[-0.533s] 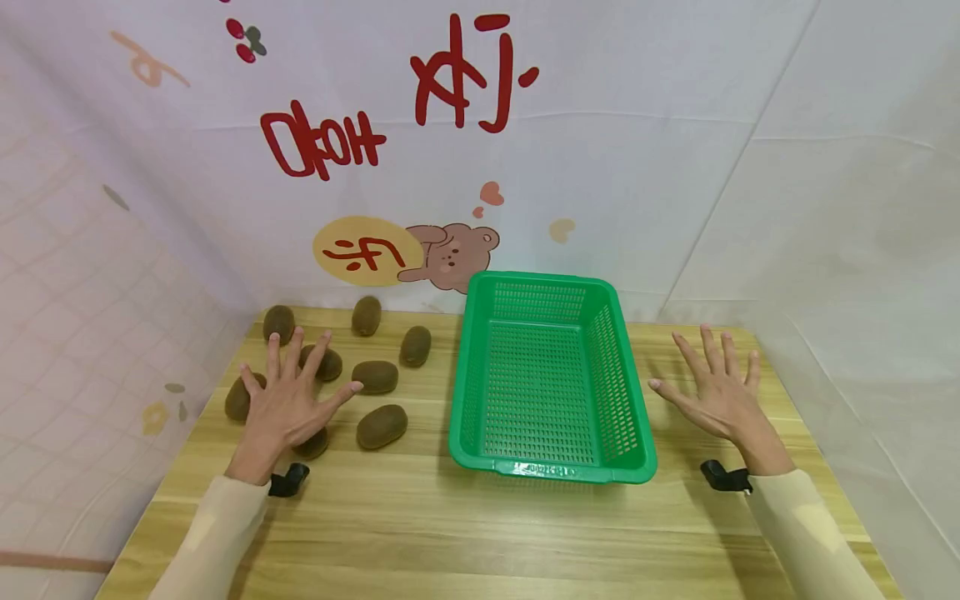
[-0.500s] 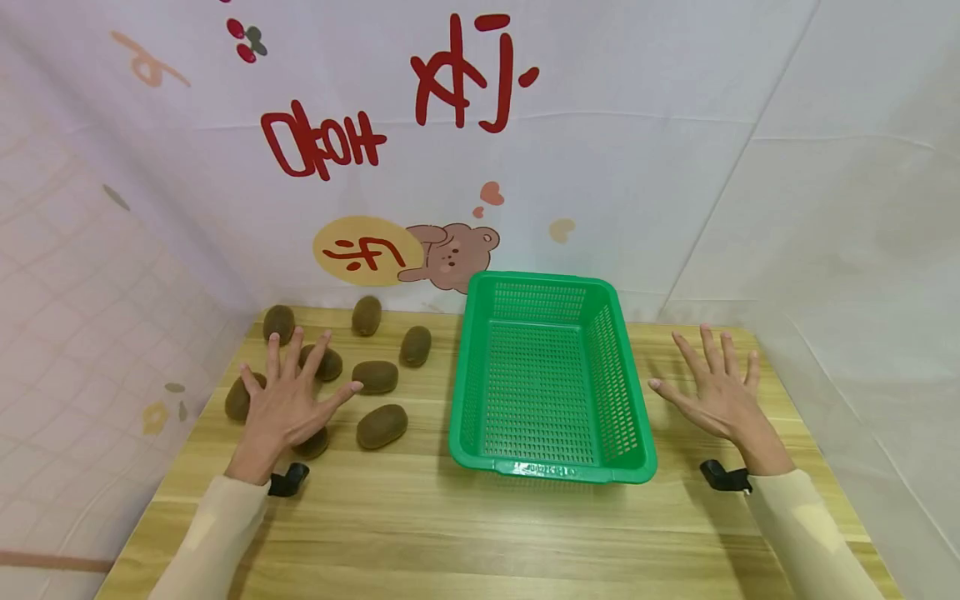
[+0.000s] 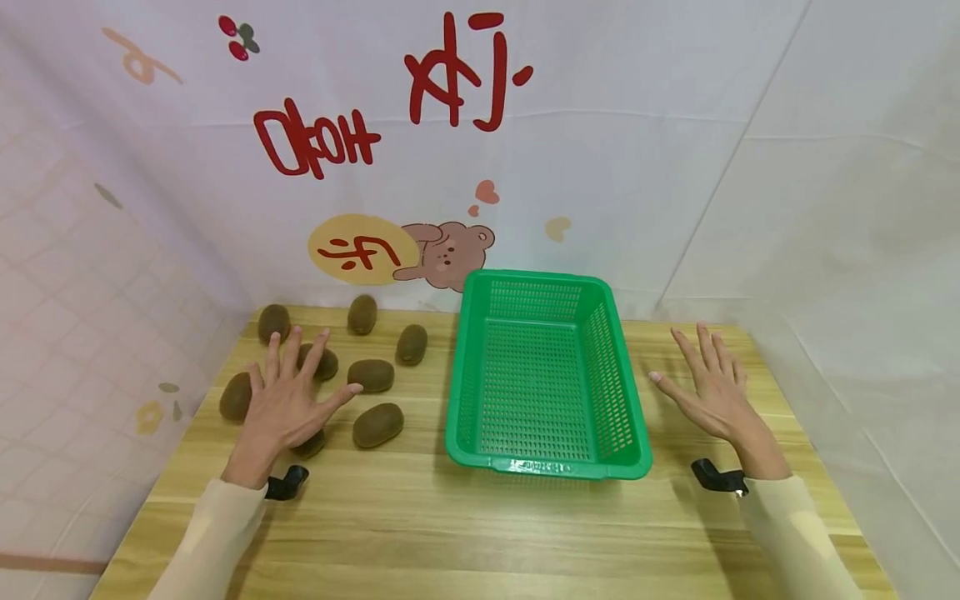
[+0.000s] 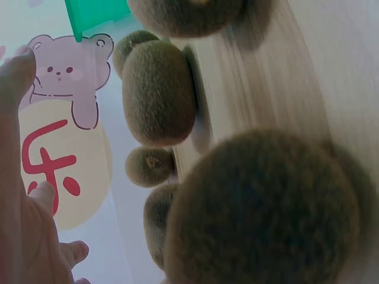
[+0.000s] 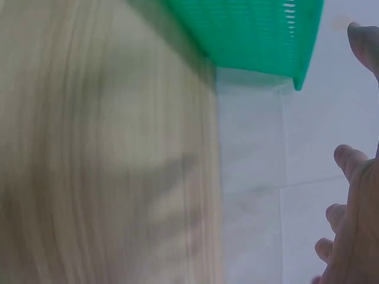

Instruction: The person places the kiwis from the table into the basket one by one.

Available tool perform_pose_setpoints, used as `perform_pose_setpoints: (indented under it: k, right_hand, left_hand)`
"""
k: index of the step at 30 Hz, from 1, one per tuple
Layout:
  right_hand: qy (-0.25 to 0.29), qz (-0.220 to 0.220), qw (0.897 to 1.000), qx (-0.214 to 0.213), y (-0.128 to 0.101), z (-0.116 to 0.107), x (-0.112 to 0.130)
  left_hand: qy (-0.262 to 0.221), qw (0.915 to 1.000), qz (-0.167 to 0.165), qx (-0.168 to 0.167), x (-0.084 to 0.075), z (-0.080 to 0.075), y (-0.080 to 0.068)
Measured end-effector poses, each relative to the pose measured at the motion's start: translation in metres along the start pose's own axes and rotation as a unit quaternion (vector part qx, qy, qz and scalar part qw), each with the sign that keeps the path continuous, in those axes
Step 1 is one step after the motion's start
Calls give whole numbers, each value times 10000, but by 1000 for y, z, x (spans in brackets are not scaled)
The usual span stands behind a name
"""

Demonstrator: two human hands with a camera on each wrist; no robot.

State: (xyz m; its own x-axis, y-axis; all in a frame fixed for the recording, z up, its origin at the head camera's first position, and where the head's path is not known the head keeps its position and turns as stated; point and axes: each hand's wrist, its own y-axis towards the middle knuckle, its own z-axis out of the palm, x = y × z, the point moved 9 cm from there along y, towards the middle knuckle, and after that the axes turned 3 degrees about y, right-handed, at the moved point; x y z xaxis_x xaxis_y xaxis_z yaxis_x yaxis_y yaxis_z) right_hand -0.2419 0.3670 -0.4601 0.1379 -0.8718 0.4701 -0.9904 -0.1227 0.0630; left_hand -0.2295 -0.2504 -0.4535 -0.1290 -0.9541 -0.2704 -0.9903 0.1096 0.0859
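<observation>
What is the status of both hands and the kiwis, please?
Left hand open, spread over kiwis. Right hand open, over bare table. Green basket empty between them.

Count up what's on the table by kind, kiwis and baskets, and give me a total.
Kiwis: 8, all on the wooden table left of the basket, one partly under the left hand
Green basket: 1, empty
Total: 9

Fuzzy brown kiwis (image 3: pixel 378 424) scattered on table, left of basket (image 3: pixel 546 462)
</observation>
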Motion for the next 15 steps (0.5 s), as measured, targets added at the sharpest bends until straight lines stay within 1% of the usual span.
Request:
perform_pose_setpoints:
  k: [5,9,15]
  right_hand:
    - [565,-87,9984,24,0,0,9]
    - [1038,-89,9944,179,1,4,14]
    - [1429,-13,9894,242,0,10,21]
  left_hand:
    - [-231,9997,103,38,-10,2,-1]
    - [-299,9994,173,21,-18,5,-2]
    - [-512,9977,426,-130,-33,9,-7]
